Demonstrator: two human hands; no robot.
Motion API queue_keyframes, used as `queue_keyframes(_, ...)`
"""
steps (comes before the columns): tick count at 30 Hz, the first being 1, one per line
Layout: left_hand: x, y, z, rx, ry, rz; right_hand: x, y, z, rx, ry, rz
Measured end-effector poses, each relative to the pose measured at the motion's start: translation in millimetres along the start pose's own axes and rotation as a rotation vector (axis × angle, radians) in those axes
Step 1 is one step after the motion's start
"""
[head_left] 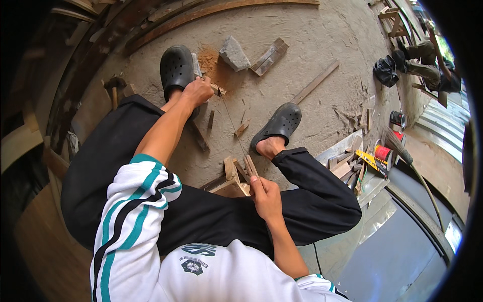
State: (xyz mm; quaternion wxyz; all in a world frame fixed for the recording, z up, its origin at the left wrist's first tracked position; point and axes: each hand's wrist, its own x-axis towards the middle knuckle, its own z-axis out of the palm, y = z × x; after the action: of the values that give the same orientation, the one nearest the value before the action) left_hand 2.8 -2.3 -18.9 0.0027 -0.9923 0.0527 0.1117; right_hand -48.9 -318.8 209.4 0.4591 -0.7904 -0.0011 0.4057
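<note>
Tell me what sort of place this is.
Probably a rough woodworking yard or shed: sawdust on a concrete floor, wood offcuts piled at the right, and a hammer lying at the left.

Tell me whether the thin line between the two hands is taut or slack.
Taut. The thin line runs straight, without sag, from the left hand by the black clog to the wooden pieces held by the right hand.
</note>
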Motion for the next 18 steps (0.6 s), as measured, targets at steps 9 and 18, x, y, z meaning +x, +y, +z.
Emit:
queue_keyframes(9,-0.8,-0.3,-8.7,0.0,-0.052,0.024,27.7,11.9,13.6,-0.055,0.024,-0.078)
queue_keyframes(18,10.0,4.4,-5.2,-0.037,-0.047,0.028,81.6,39.9,24.8,-0.009,0.024,-0.084)
